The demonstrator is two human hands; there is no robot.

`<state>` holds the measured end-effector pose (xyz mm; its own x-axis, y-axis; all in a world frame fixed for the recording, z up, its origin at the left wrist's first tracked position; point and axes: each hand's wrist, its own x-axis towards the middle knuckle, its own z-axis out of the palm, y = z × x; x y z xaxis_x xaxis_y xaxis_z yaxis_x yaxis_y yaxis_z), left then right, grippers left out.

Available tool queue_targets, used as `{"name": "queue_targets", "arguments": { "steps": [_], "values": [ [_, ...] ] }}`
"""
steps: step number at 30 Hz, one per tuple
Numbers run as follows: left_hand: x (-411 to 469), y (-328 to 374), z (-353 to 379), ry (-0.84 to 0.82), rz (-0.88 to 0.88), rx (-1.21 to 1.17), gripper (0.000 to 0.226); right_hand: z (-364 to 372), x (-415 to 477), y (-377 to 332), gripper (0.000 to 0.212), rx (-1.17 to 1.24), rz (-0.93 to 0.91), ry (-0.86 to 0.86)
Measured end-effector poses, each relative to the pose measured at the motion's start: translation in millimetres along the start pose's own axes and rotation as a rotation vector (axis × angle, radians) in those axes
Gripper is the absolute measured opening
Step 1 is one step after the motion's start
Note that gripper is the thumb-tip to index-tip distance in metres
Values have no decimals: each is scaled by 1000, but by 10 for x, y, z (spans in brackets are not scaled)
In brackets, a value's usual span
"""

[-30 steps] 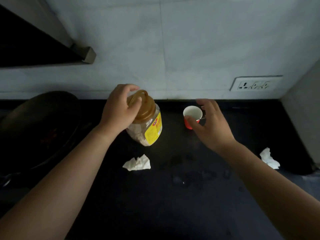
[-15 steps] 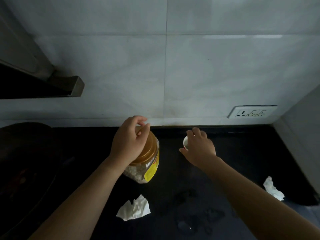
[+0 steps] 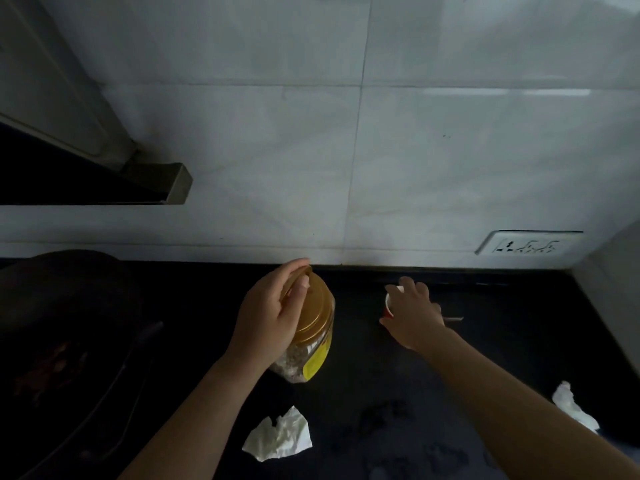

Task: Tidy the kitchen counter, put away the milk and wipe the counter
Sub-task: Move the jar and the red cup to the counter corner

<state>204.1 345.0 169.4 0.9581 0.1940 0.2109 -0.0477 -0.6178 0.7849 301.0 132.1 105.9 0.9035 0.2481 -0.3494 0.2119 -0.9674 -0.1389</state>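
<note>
Compared with half a second earlier, the camera has tilted up: more wall tile shows, and both hands sit lower in view. The left hand (image 3: 268, 318) remains on the jar (image 3: 311, 336), fingers curled over its amber lid (image 3: 313, 308), thumb and forefinger closed on the lid's rim. The right hand (image 3: 414, 315) is still wrapped around the small red cup (image 3: 389, 304), fingers bent over its far side.

The cup is largely covered by the hand; only a sliver of white rim and red wall shows. Whether it holds milk cannot be told. The jar's left side is hidden behind the left hand. A dark pan (image 3: 65, 327) at the left is barely legible and cut off by the frame.

On the black counter (image 3: 519, 341), a crumpled tissue (image 3: 278, 436) lies near, below the jar; a second tissue (image 3: 573, 407) lies at the right. Wet smears (image 3: 388, 420) mark the near counter. A wall socket (image 3: 528, 245) sits at the far right.
</note>
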Motion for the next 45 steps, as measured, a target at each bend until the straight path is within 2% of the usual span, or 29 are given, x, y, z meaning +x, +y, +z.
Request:
{"name": "queue_targets", "arguments": {
  "steps": [2,7,11,16,23,30,38,45],
  "values": [
    [-21,21,-30,-20,-22,2,44,18,-15,33,60,17,6,10],
    [-19,74,-98,38,-53,40,33,11,-51,94,58,92,-15,7],
    [-10,113,-58,46,-90,34,31,-11,-169,52,56,216,-41,71],
    [-12,144,13,84,-125,15,26,-64,-564,-16,56,308,-16,149],
    [-4,201,21,80,-122,-7,26,-110,-1281,-90,54,316,25,185],
    [-109,307,-136,44,17,110,19,-79,-1784,-166,55,392,27,247],
    [-666,811,-438,143,233,102,13,-42,-2441,-25,57,439,0,369],
    [-1583,1200,-476,172,196,75,14,71,-3227,168,56,469,-59,397]
  ]
}}
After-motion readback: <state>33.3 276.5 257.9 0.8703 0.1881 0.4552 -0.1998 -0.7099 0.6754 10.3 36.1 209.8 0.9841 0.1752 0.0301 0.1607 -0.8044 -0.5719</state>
